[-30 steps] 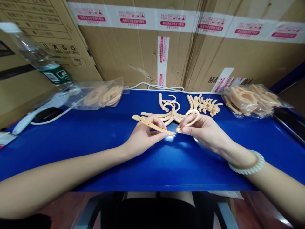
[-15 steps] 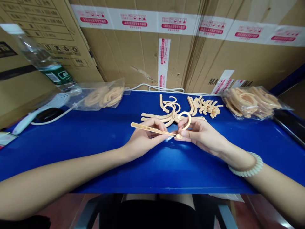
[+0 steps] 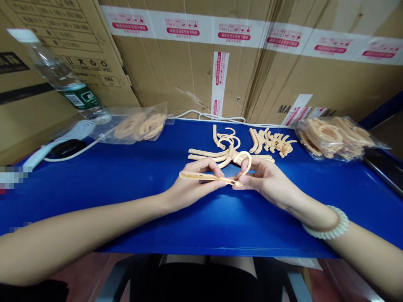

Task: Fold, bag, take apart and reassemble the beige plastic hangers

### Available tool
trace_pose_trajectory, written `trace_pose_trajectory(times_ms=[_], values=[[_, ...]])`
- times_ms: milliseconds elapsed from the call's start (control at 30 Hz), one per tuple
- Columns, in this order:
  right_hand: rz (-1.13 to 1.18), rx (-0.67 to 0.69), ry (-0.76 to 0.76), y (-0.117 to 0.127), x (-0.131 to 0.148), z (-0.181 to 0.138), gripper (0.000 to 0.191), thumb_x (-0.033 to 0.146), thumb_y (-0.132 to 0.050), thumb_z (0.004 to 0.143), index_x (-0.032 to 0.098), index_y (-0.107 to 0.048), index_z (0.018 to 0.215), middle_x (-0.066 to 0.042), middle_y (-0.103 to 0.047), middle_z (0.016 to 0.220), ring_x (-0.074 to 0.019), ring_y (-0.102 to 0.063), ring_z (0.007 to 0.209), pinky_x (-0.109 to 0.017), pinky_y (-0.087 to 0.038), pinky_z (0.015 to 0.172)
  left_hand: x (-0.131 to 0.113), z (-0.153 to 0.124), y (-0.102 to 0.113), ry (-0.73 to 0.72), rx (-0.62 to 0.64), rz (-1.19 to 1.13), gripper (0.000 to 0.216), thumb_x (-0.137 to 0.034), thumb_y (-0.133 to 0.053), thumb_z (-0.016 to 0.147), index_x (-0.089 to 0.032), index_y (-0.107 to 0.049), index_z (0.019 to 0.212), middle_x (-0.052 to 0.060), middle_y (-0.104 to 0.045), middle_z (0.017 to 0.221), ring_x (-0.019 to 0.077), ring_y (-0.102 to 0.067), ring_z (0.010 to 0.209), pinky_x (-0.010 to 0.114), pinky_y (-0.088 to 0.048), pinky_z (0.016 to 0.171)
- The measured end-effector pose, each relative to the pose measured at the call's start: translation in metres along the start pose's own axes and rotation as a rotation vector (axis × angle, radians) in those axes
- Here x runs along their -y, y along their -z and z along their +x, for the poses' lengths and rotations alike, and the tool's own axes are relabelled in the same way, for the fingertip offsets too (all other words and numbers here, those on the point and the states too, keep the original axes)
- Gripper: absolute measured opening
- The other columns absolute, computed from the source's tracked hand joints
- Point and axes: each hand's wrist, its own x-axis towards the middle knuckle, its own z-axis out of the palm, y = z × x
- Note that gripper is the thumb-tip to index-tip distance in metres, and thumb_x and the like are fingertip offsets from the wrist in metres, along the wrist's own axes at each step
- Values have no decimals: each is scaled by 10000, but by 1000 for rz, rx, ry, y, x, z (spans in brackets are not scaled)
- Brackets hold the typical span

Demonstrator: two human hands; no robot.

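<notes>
My left hand [image 3: 193,184] pinches a long, flat peach plastic strip [image 3: 204,177] that lies nearly level above the blue table [image 3: 126,188]. My right hand [image 3: 267,180] grips a curved peach plastic hook [image 3: 244,159]; the hook's base meets the strip's right end between my fingertips. Just behind my hands lies a loose heap of the same strips and hooks [image 3: 222,149]. Further right a row of curved hook pieces [image 3: 272,141] is laid out. A pale bead bracelet [image 3: 327,226] is on my right wrist.
A clear bag of peach parts [image 3: 333,136] lies at the right, another bag [image 3: 140,125] at the left back. A water bottle [image 3: 63,79], a white brush [image 3: 56,140] and a white cable [image 3: 208,115] sit along the back. Cardboard boxes [image 3: 220,54] wall the rear.
My hands came together: the hook in my right hand turned upright and its base now meets the strip's end. The strip has levelled out in my left hand.
</notes>
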Motion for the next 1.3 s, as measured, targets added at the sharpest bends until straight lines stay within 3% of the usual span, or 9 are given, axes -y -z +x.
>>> trace_pose_trajectory(times_ms=[200,500,1100,1300], values=[[51,4,-11,1,2,4,365,238,-914,668,200,-567,773,42,-681,740,-150,-733,720,-307,-646,760,0,3,-4,38,-42,-33,164,-218,-765,766,-174,-607,755,1,-661,750,145,-638,702,256,-512,651],[120,53,-26,-1,8,-1,385,244,-889,733,216,-512,801,9,-706,794,-214,-757,910,-374,-611,889,0,1,-3,41,-39,-21,136,-219,-760,771,-178,-630,757,-5,-658,767,144,-642,713,247,-513,645],[6,18,27,-11,-2,-5,346,273,-863,747,215,-524,788,16,-688,788,-164,-735,772,-303,-635,736,-3,-2,-1,17,51,22,160,-250,-773,804,-160,-643,778,23,-678,796,152,-639,723,248,-495,654],[-2,-34,46,-13,-1,-6,390,256,-875,692,220,-494,765,35,-656,786,-161,-730,730,-297,-623,704,-2,-2,0,-2,44,37,140,-232,-774,810,-159,-658,779,16,-677,787,138,-624,705,233,-470,644]])
